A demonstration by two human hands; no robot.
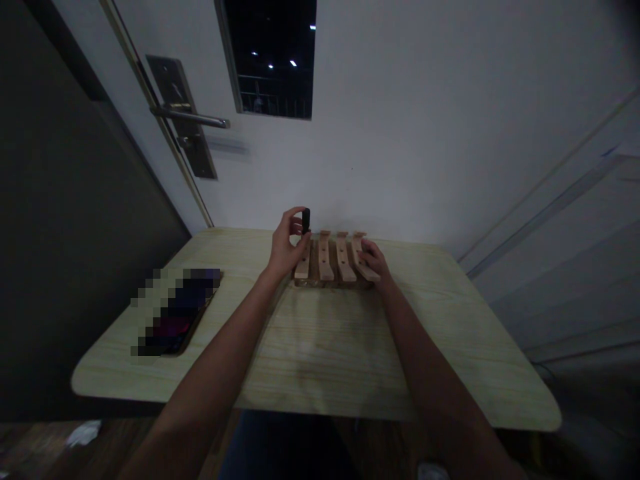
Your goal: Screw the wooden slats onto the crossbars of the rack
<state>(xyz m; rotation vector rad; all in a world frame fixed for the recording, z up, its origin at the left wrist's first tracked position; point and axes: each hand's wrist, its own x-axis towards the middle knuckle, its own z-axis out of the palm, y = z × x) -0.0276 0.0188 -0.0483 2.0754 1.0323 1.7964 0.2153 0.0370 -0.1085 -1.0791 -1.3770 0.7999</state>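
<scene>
My left hand is closed, pinching a small black block-shaped object upright between thumb and fingers. It is just above the far end of the leftmost light-wood strip. Several such strips, with dark holes along them, lie side by side on a brownish base that shows in the gaps. At the right end, my right hand has its fingers curled on the edge of the rightmost wooden strip. The right thumb is partly hidden.
The pale wood-grain table stands against a white door with a metal handle and a dark window. A phone-like dark device, partly blurred out, lies on the table at left.
</scene>
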